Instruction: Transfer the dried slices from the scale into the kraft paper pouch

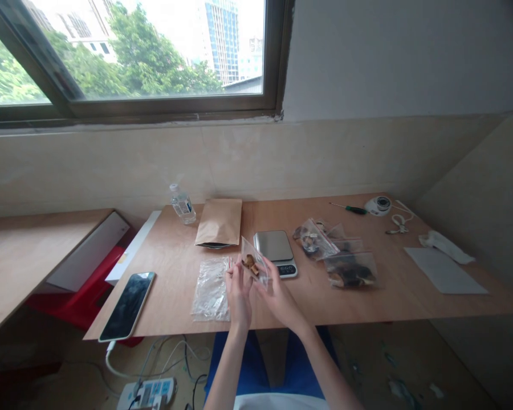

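Item, in hand: one small clear plastic zip bag holding brown dried pieces [253, 263]. You hold it raised just above the near edge of the light plywood table [385, 302], tilted, between both hands. Your left hand [238, 295] pinches its left edge with fingers pressed together; your right hand [279, 297] cups it from below and the right, fingers closed on the plastic. Held up this way, its contents sit toward the lower part, in plain view.

Item: one flat silver digital kitchen scale [276, 252], just behind the bag, display facing you, within easy reach.

Item: one stack of empty clear plastic bags [212, 288], lying flat just left of your left hand; the number of sheets cannot be told.

Item: one brown kraft paper pouch [219, 222], lying flat behind the stack, its open mouth toward you.

Item: filled clear bags with dark contents [341, 258], grouped right of the scale; at least three, overlapping, so an exact count cannot be told.

Item: one small clear plastic water bottle [182, 204], upright at the far left corner.

Item: one black smartphone [127, 304], screen up, at the near left edge, a white cable below it.

Item: one green-handled screwdriver [349, 209], far right side.

Item: one grey sheet [444, 270], flat at the right.
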`<state>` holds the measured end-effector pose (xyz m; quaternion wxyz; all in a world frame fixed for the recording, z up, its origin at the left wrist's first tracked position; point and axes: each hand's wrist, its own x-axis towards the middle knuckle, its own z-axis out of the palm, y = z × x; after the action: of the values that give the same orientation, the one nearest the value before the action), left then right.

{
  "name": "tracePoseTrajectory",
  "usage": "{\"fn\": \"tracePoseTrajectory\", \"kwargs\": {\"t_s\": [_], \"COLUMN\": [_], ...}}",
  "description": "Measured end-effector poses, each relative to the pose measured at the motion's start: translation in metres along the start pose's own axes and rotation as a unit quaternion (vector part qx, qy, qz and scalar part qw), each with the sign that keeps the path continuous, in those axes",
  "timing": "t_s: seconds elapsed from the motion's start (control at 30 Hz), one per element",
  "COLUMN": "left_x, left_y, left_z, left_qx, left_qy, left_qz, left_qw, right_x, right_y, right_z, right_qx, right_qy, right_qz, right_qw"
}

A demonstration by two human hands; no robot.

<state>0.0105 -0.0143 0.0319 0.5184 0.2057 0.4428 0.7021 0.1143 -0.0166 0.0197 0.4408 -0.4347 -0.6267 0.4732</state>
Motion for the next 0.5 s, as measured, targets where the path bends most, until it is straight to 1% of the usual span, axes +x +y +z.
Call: {"fn": "tracePoseTrajectory", "kwargs": {"t_s": [0.07, 0.1, 0.17, 0.23, 0.27, 0.3, 0.4, 0.43, 0.5], "left_x": [-0.001, 0.0, 0.004, 0.011, 0.015, 0.019, 0.025, 0.025, 0.023], "left_y": [0.006, 0.008, 0.009, 0.006, 0.003, -0.002, -0.014, -0.016, -0.019], "left_z": [-0.002, -0.004, -0.008, -0.014, -0.017, -0.019, -0.024, -0.025, -0.025], "left_qx": [0.024, 0.049, 0.112, 0.173, 0.192, 0.2, 0.179, 0.165, 0.151], "left_qy": [-0.063, -0.078, -0.084, -0.081, -0.082, -0.086, -0.104, -0.112, -0.125], "left_qz": [0.017, 0.035, 0.084, 0.122, 0.125, 0.112, 0.053, 0.046, 0.057], "left_qw": [0.998, 0.995, 0.986, 0.974, 0.97, 0.97, 0.977, 0.979, 0.979], "right_x": [0.004, 0.005, 0.007, 0.007, 0.007, 0.007, 0.008, 0.008, 0.007], "right_y": [0.001, -0.001, -0.005, -0.009, -0.01, -0.009, -0.002, 0.002, 0.009], "right_z": [-0.005, -0.01, -0.021, -0.031, -0.034, -0.036, -0.039, -0.039, -0.04], "right_qx": [0.035, 0.043, 0.056, 0.08, 0.098, 0.115, 0.144, 0.141, 0.112], "right_qy": [0.057, 0.083, 0.118, 0.143, 0.156, 0.169, 0.198, 0.198, 0.189], "right_qz": [-0.003, -0.003, 0.0, 0.008, 0.016, 0.026, 0.051, 0.055, 0.054], "right_qw": [0.998, 0.996, 0.991, 0.986, 0.983, 0.978, 0.968, 0.968, 0.974]}}
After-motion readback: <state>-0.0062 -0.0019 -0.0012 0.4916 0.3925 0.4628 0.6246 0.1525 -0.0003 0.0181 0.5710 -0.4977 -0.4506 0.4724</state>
